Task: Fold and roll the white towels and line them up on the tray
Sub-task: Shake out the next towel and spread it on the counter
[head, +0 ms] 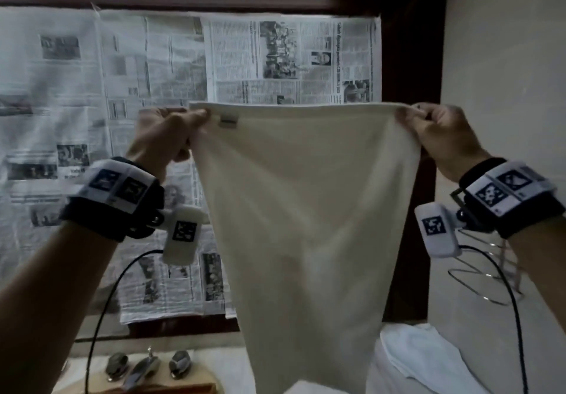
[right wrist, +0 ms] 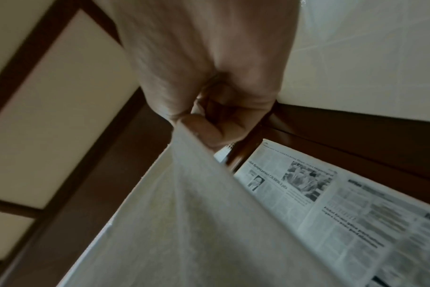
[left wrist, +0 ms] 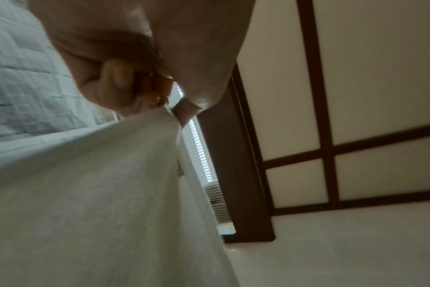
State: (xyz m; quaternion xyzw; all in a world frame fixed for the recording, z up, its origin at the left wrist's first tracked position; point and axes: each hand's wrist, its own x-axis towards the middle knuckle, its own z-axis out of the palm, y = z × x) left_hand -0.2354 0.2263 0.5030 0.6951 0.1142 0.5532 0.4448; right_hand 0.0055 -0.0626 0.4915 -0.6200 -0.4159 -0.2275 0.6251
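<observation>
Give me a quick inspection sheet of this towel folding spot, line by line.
Surface: pale counter, mostly hidden by the towel.
Job's things: white towel held up, hanging open; more white cloth lower right; tray not identifiable.
Clutter: metal tap set; wire rack at right.
Grippers: left hand and right hand each pinch a top corner of the towel.
Cables: black cables hang from both wrist units.
Surroundings: newspaper sheets cover the window; dark wooden frame.
</observation>
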